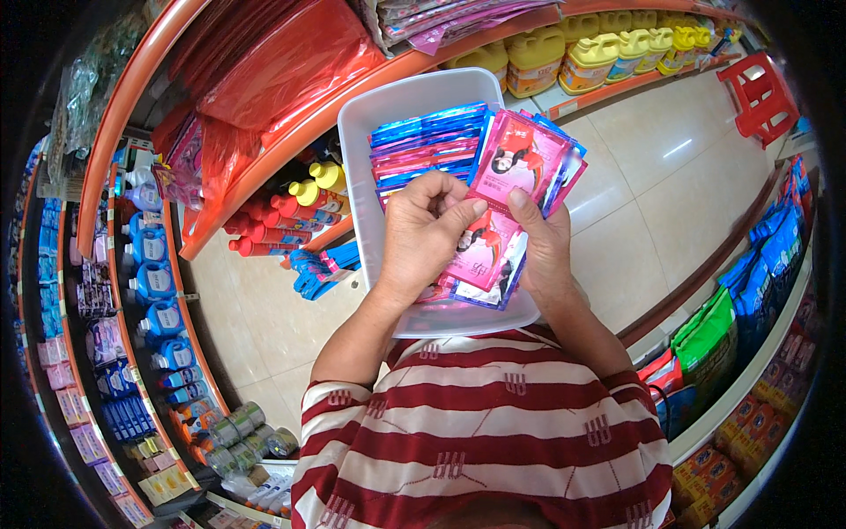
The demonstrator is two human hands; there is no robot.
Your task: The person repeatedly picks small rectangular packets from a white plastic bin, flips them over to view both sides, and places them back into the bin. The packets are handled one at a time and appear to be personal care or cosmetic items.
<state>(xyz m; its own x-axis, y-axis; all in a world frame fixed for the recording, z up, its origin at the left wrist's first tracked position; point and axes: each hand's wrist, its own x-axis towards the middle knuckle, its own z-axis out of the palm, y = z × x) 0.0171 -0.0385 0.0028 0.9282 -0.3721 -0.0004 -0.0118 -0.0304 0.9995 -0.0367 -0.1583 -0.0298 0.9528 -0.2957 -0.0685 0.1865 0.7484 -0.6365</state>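
Note:
Both hands hold pink printed sachets above a translucent plastic bin (360, 125). The fingers of my left hand (426, 228) pinch the edge where an upper pink sachet (519, 162) meets a lower pink sachet (482, 254). My right hand (545, 244) grips the stack from the other side, its thumb on the upper sachet. Blue and white sachets (505, 278) fan out beneath the pink ones. Inside the bin, a row of blue and pink sachets (429, 145) stands packed on edge. Part of the bin's near end is hidden by my hands.
Orange-edged shelves carry red plastic bags (284, 73), yellow jugs (591, 63) and blue detergent bottles (155, 281). Red bottles (271, 231) stand left of the bin. A red plastic stool (760, 99) is on the tiled floor (661, 198). Bagged goods (710, 324) line the right shelf.

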